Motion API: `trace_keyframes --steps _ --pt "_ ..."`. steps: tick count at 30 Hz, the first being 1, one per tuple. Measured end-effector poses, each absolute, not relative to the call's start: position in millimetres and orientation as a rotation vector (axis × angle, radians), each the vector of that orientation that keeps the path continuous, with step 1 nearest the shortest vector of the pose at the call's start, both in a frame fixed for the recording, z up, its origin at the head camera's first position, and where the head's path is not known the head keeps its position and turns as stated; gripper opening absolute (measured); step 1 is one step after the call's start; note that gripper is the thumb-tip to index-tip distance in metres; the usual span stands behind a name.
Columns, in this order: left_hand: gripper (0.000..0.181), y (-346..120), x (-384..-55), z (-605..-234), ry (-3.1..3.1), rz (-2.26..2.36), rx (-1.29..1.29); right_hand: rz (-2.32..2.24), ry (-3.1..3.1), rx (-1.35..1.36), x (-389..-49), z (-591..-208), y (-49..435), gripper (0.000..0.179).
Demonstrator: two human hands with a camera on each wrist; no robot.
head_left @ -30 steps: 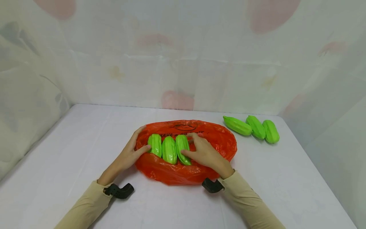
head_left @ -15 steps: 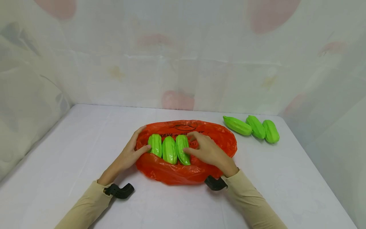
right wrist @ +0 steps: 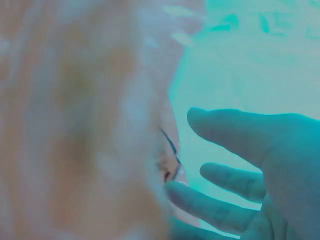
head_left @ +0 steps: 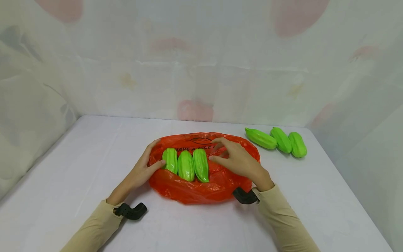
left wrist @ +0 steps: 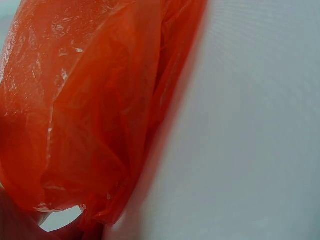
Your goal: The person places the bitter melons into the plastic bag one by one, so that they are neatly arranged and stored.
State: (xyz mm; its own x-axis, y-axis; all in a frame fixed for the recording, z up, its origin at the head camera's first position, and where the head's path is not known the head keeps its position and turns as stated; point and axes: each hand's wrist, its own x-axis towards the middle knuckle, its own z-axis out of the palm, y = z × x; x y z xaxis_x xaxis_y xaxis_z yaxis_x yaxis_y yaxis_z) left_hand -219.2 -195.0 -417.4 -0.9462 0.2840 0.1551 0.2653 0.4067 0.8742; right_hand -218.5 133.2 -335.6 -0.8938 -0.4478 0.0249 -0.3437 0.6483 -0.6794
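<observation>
In the head view a red plastic bag lies with its mouth spread wide, lettering on its inner back wall. Three shiny green ribbed gourds lie side by side in it: a left gourd, a middle gourd and a right gourd. My left hand grips the bag's left rim, its thumb inside by the left gourd and its fingers along the outer side. Over the right half of the bag, my right hand is apart from the right gourd, fingers spread and holding nothing.
Three more green gourds lie at the back right of the white-covered table. Pale patterned cloth hangs behind and on both sides. A black wrist mount sits on each forearm.
My right hand has let go of the right gourd and moved right, away from it. That gourd stays in the bag, slightly straighter. My left hand keeps its place on the rim.
</observation>
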Motion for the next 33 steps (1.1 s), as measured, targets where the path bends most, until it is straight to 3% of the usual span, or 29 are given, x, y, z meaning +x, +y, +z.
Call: trace_keyframes --steps 16,33 --pt "0.073 -195.5 -219.6 -418.1 2.618 1.626 0.519 -1.168 2.731 -0.736 -226.5 -323.6 159.1 0.047" --pt "0.074 -195.9 -220.0 -417.1 2.621 1.615 0.511 -1.229 2.879 -0.591 -242.6 -326.2 195.0 0.039"
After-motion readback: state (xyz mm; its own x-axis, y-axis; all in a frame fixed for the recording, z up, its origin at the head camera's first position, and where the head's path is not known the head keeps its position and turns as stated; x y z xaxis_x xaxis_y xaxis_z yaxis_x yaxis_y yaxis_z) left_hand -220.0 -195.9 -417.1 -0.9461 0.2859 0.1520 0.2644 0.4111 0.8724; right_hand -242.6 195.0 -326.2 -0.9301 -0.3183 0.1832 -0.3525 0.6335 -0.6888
